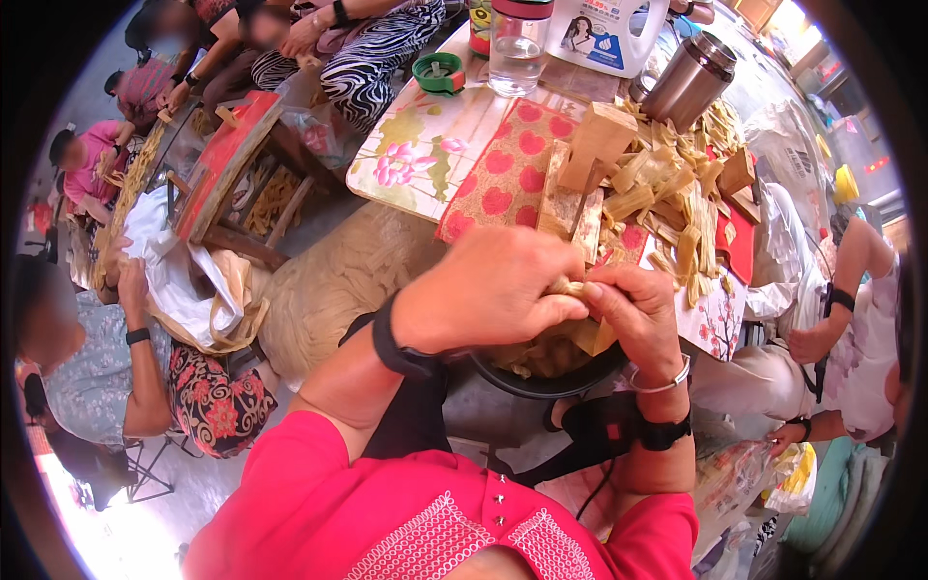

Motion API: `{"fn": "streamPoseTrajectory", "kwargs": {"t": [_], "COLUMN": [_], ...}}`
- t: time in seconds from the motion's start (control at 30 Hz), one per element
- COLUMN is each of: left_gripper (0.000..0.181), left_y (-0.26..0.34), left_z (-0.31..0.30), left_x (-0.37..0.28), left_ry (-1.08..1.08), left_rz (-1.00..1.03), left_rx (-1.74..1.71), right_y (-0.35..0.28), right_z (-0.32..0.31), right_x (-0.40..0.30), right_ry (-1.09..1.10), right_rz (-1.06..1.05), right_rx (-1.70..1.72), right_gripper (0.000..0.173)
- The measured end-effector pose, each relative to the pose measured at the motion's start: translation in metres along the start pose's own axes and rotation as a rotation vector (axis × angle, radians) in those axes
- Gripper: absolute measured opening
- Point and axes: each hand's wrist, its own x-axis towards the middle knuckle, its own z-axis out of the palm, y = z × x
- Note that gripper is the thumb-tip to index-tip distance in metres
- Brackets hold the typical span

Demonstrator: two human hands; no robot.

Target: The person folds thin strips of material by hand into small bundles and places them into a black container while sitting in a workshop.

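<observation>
Both of my hands meet above the table's near edge. My left hand (500, 293), with a black band at the wrist, pinches one end of a pale twisted strip of dried husk (565, 286), probably corn husk. The thumb and fingers of my right hand (638, 308) grip the same strip close beside it. A silver bangle circles my right wrist. Below my hands stands a black basin (554, 391) with husk pieces (540, 355) inside, partly hidden by the hands. Beyond them, a wooden block (596, 148) rises beside a heap of dried husks (656, 185) on the table.
On the flowered table (406, 163) are a heart-patterned mat (500, 174), a water bottle (516, 61), a green lid (438, 72), a steel flask (689, 80) and a detergent jug (598, 36). A big bag of husks (348, 283) stands left. Several people sit around, some handling husks.
</observation>
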Motion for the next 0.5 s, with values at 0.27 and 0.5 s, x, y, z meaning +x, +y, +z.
{"fn": "streamPoseTrajectory", "kwargs": {"t": [0.27,0.5], "left_gripper": [0.015,0.015], "left_y": [-0.033,-0.061], "left_z": [0.007,0.017], "left_x": [0.020,0.031], "left_ry": [0.092,0.284], "left_rz": [-0.040,-0.160], "left_rx": [-0.045,-0.081], "right_y": [0.006,0.037], "right_z": [-0.030,-0.004], "right_x": [0.022,0.056], "right_ry": [-0.001,0.283], "right_rz": [0.027,-0.103], "right_rx": [-0.302,-0.262], "right_gripper": [0.019,0.015]}}
